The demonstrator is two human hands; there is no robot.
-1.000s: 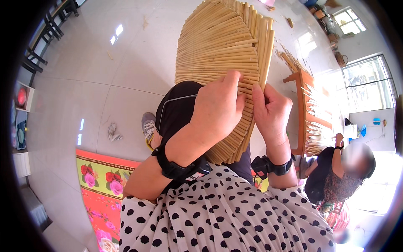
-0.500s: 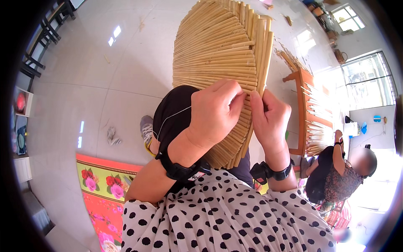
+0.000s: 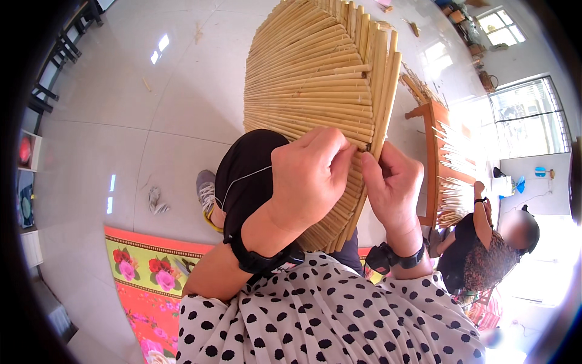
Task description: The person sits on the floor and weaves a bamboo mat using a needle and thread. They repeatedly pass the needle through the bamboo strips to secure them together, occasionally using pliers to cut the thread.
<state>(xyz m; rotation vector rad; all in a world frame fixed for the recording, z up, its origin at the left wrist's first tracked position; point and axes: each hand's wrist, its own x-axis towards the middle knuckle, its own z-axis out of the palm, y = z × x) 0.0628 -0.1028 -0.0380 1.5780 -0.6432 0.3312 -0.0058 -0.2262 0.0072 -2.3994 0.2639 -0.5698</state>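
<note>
A large fan-shaped panel of pale reed sticks stands on my lap, its sticks fanning from left to an upright edge at the right. My left hand lies over the lower part of the panel, fingers curled on the sticks near the right edge. My right hand pinches the upright outer stick from the right side, thumb against it. A thin pale string runs across my dark knee toward my left hand. Both wrists wear black bands.
A second person sits at the right beside a wooden frame holding more reed sticks. A flowered red and yellow mat lies on the pale tiled floor at lower left. Small scraps lie on the tiles.
The reed panel has shifted slightly left and lower in view. My two hands have closed in on its right edge, the right thumb now pressing the outer stick.
</note>
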